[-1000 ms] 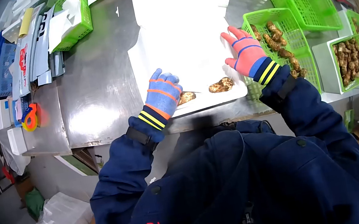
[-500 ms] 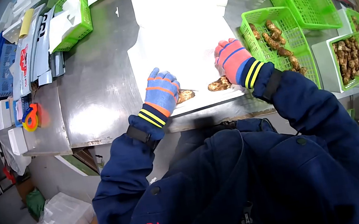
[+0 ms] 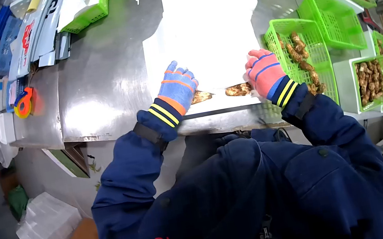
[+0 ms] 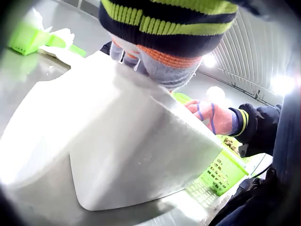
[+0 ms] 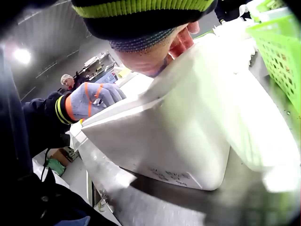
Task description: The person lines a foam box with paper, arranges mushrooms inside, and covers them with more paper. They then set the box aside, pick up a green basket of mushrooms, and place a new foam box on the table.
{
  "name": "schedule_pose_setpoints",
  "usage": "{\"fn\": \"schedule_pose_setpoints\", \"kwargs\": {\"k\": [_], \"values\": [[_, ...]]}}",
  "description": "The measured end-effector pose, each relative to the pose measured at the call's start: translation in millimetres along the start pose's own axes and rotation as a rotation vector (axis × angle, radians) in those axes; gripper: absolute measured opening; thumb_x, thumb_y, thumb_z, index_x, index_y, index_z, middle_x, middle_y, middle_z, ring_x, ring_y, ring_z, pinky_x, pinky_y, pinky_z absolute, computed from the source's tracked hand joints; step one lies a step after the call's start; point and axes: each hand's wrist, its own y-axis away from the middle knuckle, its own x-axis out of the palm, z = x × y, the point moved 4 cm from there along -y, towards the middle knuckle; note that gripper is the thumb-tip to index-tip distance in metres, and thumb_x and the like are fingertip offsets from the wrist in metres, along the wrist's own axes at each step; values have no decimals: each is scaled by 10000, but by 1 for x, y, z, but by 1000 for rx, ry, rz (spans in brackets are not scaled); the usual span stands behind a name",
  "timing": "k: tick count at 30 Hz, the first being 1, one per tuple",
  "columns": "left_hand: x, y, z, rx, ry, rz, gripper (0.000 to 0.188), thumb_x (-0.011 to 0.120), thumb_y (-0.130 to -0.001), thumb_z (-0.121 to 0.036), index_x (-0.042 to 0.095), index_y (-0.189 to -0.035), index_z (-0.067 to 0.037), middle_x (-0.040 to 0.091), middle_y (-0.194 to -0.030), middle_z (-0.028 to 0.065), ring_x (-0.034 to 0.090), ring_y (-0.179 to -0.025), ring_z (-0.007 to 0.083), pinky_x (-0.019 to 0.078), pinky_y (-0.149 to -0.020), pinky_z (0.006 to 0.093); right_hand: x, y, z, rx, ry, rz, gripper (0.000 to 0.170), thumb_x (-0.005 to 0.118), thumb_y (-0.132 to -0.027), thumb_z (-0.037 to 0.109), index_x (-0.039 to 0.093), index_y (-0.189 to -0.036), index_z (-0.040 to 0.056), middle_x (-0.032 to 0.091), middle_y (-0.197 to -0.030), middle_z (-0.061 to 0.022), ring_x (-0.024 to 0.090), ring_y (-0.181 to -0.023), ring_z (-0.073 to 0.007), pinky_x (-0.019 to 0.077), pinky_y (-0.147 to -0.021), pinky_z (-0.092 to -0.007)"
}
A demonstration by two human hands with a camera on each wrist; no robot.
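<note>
Head: left mushroom [image 3: 202, 97] and right mushroom [image 3: 237, 91] lie in line, long axes left-right, tip direction unclear, between left hand [image 3: 177, 88] and right hand [image 3: 265, 71], each just beside its hand; grips can't tell. Left wrist: white box [image 4: 141, 160] hides mushrooms, grasp. Right wrist: same.

Mushrooms [image 3: 238, 90] brown, perhaps cream-mottled

gloved hands [image 5: 91, 100] [image 5: 143, 60] at a white box [image 5: 164, 141], green basket [image 5: 281, 59] near
</note>
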Motion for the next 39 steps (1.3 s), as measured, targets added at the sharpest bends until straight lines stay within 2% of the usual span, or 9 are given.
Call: {"fn": "schedule_pose_setpoints", "kwargs": {"k": [4, 10, 12, 15, 20, 21, 23, 26, 39], "values": [[3, -8, 0, 31, 14, 388, 74, 593, -732, -132, 622, -800, -137, 614, -815, 28, 587, -911, 222, 280, -1053, 454, 1, 11, 3, 0, 16, 191, 152, 566, -677, 139, 633, -800, 81, 588, -980, -92, 492, -1112, -321, 352, -965, -465], [-14, 1, -11, -22, 161, 100, 438, 686, -732, -307, 586, -1105, -102, 616, -977, 68, 556, -961, 242, 300, -1005, 477, -16, 4, 27, 22, -371, -276, 270, 570, -691, 157, 586, -936, 47, 605, -965, -148, 556, -974, -292, 401, -877, -447], [1, 3, -12, -61, 152, 260, 284, 675, -736, -267, 643, -972, -112, 620, -863, 73, 578, -866, 243, 297, -1010, 478, 16, -3, 40, 155, -295, 310, 225, 562, -719, 175, 609, -912, 70, 623, -866, -97, 587, -860, -261, 417, -773, -412], [8, 11, -11, 38, 76, 185, 172, 644, -760, -212, 660, -909, -127, 613, -796, 66, 584, -817, 239, 282, -1030, 498, 20, 11, 36, 61, -113, 370, 205, 547, -734, 218, 650, -855, 88, 628, -819, -64, 602, -826, -205, 409, -759, -350], [-17, 11, -22, -47, 133, 30, 309, 645, -741, -160, 600, -1037, -86, 598, -985, 88, 552, -967, 269, 287, -1012, 497, -43, 32, 1, 83, -299, -487, 252, 561, -709, 149, 566, -951, 81, 624, -826, -93, 595, -826, -281, 416, -850, -425], [-24, 9, -22, -91, 128, -21, 348, 645, -739, -152, 581, -1073, -77, 581, -1042, 99, 531, -1014, 279, 288, -1009, 492, -31, 36, -31, 332, -300, -172, 354, 596, -717, 115, 567, -1062, 46, 611, -960, -118, 579, -896, -295, 425, -867, -402], [-27, 10, -20, -149, 142, -80, 405, 647, -735, -134, 556, -1124, -67, 558, -1117, 113, 505, -1074, 294, 290, -1006, 481, -35, 75, -111, 590, -234, -490, 220, 585, -725, 85, 640, -937, 65, 647, -896, -125, 600, -869, -303, 477, -760, -420], [-25, 4, -15, -168, 208, -119, 430, 649, -729, -106, 547, -1144, -60, 549, -1145, 120, 495, -1096, 309, 297, -1005, 466, 17, 122, -205, 959, 95, 482, 327, 511, -744, 125, 628, -1046, 78, 639, -1027, -147, 578, -997, -301, 457, -862, -392], [-40, -99, -85, -299, 1015, -89, 379, 607, -817, -60, 531, -1186, -17, 572, -1127, 142, 559, -1020, 264, 454, -869, 315, -17, 114, -172, 838, -218, -104, 203, 612, -703, 173, 626, -863, 49, 598, -911, -164, 578, -873, -341, 480, -764, -413]]}}
